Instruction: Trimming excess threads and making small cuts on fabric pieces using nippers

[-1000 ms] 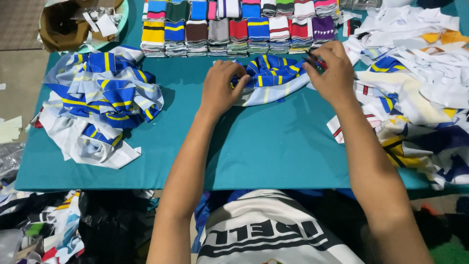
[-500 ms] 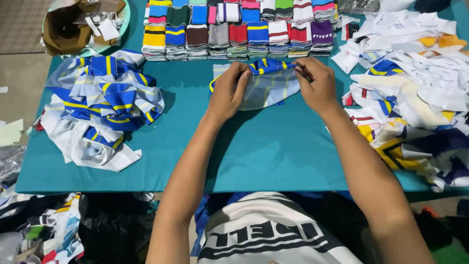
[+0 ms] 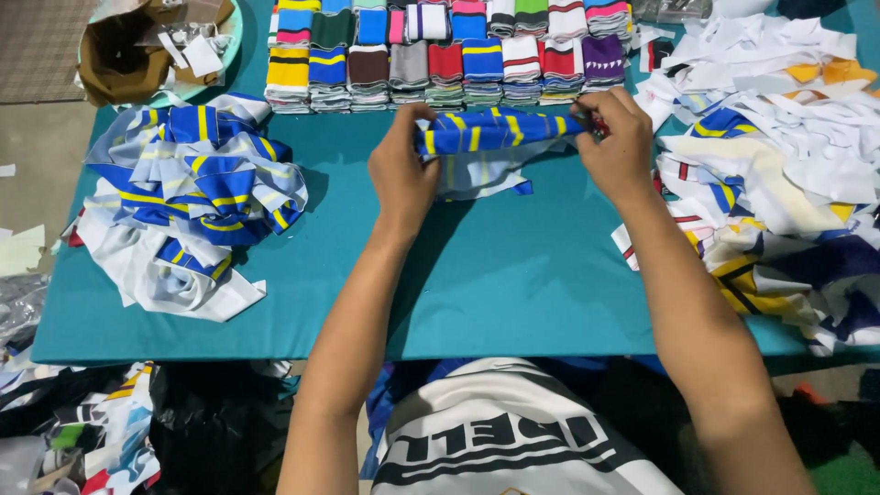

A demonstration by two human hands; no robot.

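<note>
Both hands pinch the ends of a blue knit strip with yellow stripes (image 3: pixel 500 131), the left hand (image 3: pixel 401 174) closed on its left end and the right hand (image 3: pixel 619 147) closed on its right end, so the strip is stretched level between them in the upper middle of the frame, just above the teal worktop (image 3: pixel 513 284). Each grip is only a fingertip pinch, thumb against fingers, with no gap to spare.

Below the taut band a paler, white-and-blue part of the same bundle hangs loose and touches the worktop (it looks like several layers held together, though I cannot count them). That loose part is the likely trouble: if the pinch slackens on either end, the layers could slide apart and the bundle would fall out of line. A pull harder on one side than the other would skew the stripes. The strip also sits close to the row of folded colour stacks (image 3: pixel 449 64) along the top edge, so a push forward could knock the nearest stack over.

A heap of blue, yellow and white pieces (image 3: pixel 183 202) lies at the left, well apart, and a mixed white heap (image 3: pixel 779 156) crowds the right, near the right wrist.
</note>
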